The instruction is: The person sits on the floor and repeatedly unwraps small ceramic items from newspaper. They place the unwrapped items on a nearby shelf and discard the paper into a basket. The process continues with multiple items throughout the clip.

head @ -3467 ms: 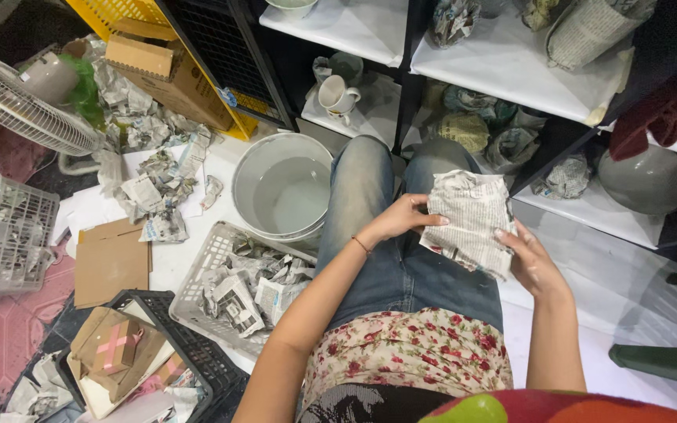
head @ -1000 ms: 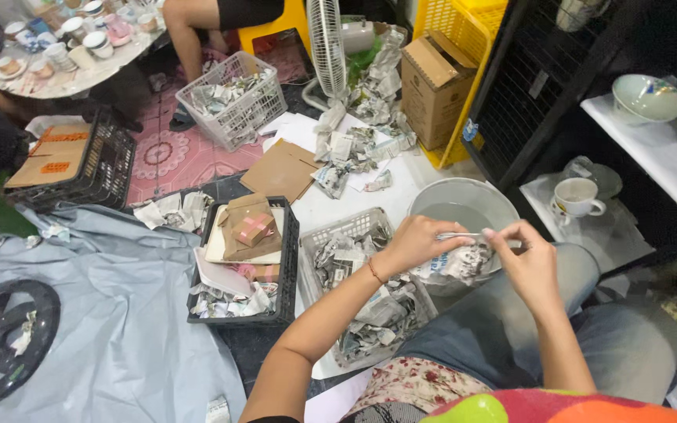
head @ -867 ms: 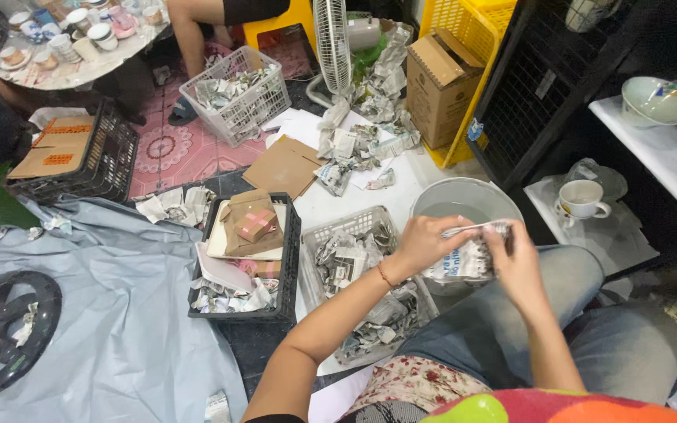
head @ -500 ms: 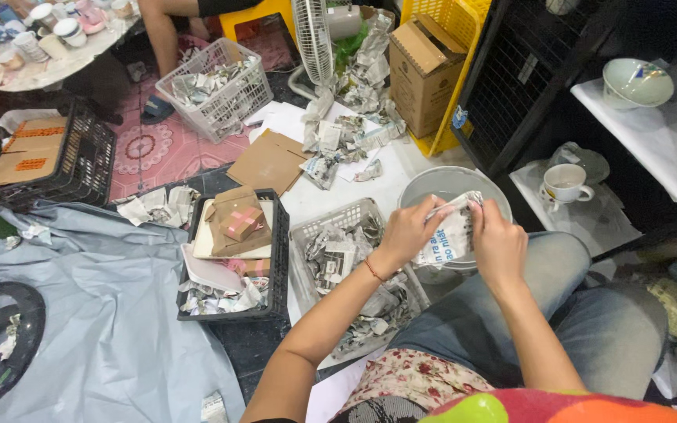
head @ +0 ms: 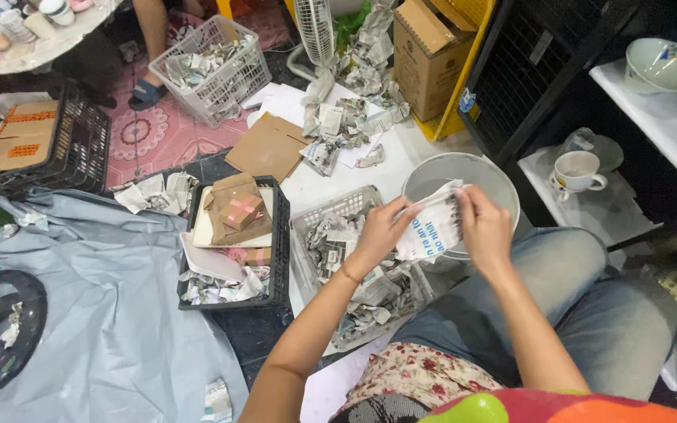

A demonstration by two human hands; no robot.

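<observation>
one crumpled newspaper sheet (head: 432,227), white with grey print, is pinched at its edges between the left hand (head: 381,231) and right hand (head: 483,231), held over the grey bucket (head: 495,176).

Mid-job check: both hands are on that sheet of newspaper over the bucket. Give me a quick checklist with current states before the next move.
1. Left hand gripping the newspaper sheet: ok.
2. Right hand gripping the sheet's other edge: ok.
3. Sheet fully unfolded: not ok, crumpled.
4. Anything wrapped inside the sheet: cannot tell.
5. Grey bucket right behind the sheet, unobstructed: ok.
6. White basket of paper scraps beside the left hand: ok.
</observation>
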